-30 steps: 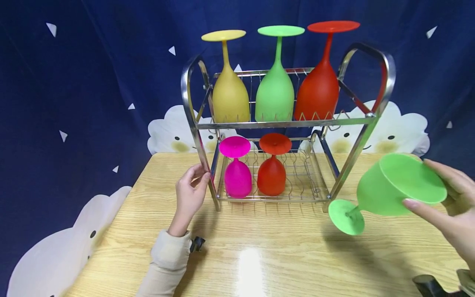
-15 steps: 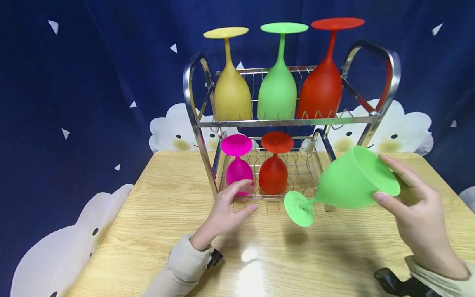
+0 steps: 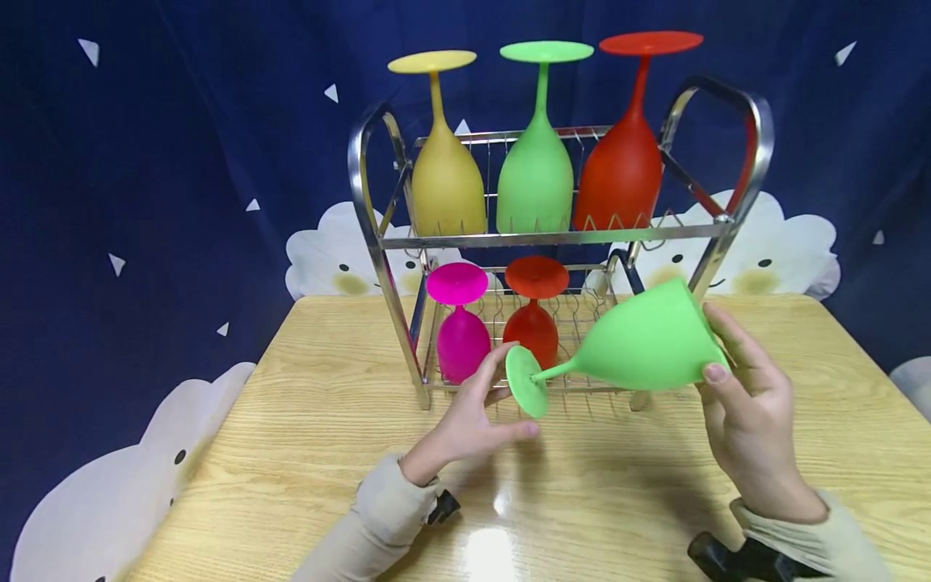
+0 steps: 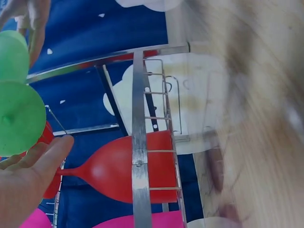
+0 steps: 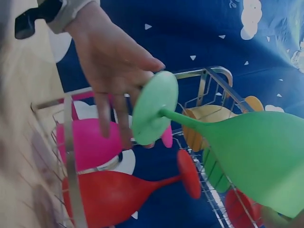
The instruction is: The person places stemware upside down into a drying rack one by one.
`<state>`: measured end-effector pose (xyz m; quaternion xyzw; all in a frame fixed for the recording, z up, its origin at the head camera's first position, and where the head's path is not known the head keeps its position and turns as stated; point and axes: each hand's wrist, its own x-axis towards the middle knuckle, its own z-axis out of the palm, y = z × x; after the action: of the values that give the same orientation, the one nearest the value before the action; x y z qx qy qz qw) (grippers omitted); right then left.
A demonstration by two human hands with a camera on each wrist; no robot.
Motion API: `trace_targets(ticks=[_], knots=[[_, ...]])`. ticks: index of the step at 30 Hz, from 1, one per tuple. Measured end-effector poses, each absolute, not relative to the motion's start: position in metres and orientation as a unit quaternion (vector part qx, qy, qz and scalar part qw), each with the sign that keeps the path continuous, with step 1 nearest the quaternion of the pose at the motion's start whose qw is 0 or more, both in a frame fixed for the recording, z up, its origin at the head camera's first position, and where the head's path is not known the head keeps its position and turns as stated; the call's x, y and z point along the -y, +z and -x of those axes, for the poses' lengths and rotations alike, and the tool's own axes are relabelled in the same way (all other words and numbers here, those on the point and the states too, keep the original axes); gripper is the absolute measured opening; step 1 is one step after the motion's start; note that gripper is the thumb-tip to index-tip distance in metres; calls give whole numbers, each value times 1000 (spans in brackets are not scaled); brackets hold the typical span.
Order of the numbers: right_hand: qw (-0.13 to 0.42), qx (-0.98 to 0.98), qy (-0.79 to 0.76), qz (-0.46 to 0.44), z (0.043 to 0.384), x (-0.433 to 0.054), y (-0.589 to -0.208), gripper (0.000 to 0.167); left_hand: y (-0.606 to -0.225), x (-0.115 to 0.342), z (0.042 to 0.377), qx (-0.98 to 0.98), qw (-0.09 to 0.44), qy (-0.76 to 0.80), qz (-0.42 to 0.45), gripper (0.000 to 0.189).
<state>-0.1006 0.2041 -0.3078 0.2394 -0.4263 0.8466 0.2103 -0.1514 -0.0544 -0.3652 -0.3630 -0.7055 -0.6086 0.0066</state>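
My right hand [image 3: 756, 428] holds a light green goblet [image 3: 643, 339] by its bowl near the rim. The goblet is tilted nearly on its side above the table, its foot pointing left. Beside that foot is my left hand [image 3: 465, 424], its thumb and fingers spread apart. In the right wrist view, the left hand's palm [image 5: 111, 66] faces the foot and the fingers are extended; whether they touch it I cannot tell. Behind the hands stands a two-tier metal rack [image 3: 553, 240]. Its lower tier bears an upside-down magenta goblet [image 3: 463, 347] and a red goblet [image 3: 529, 327].
On the upper tier, yellow [image 3: 447, 190], green [image 3: 536, 186] and red [image 3: 621, 182] goblets stand upside down. The rack rests on a wooden table [image 3: 305, 453]. A dark blue curtain [image 3: 182, 162] with white cloud shapes hangs behind it.
My right hand has brought the green goblet leftward, its stem now closer to level. The left hand has left the rack's left post and moved right to the goblet's foot.
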Motion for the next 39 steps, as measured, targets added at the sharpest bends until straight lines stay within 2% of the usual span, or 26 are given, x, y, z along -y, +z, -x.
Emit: trace_targets(ticks=[4,8,11,13,14,17,20,25,30,37,39], knots=[[210,449,842,-213,99,-200,-310,48,-363,56,152,692,32,-629,352,78],[191,487,821,-228,102,-206,-317,51,-362,60,152,677,46,-649,345,79],[176,561,772,-241,104,-213,-320,58,-360,64,152,669,57,-657,343,75],[184,624,719,-244,104,-218,-318,66,-358,66,152,675,63,-652,340,70],[197,674,667,-249,105,-220,-316,70,-357,67,152,682,62,-647,336,69],[251,799,466,-284,109,-227,-308,67,-356,69,151,707,50,-626,326,67],[299,861,246,-329,114,-230,-302,79,-356,69,149,734,37,-602,314,69],[275,882,93,-372,118,-223,-302,86,-357,66,145,758,9,-580,297,73],[248,887,43,-387,120,-214,-308,93,-357,63,143,761,3,-574,302,76],[250,889,52,-380,116,-213,-313,90,-355,67,142,774,14,-549,315,78],[252,889,58,-378,114,-214,-315,89,-351,71,139,766,34,-551,329,79]])
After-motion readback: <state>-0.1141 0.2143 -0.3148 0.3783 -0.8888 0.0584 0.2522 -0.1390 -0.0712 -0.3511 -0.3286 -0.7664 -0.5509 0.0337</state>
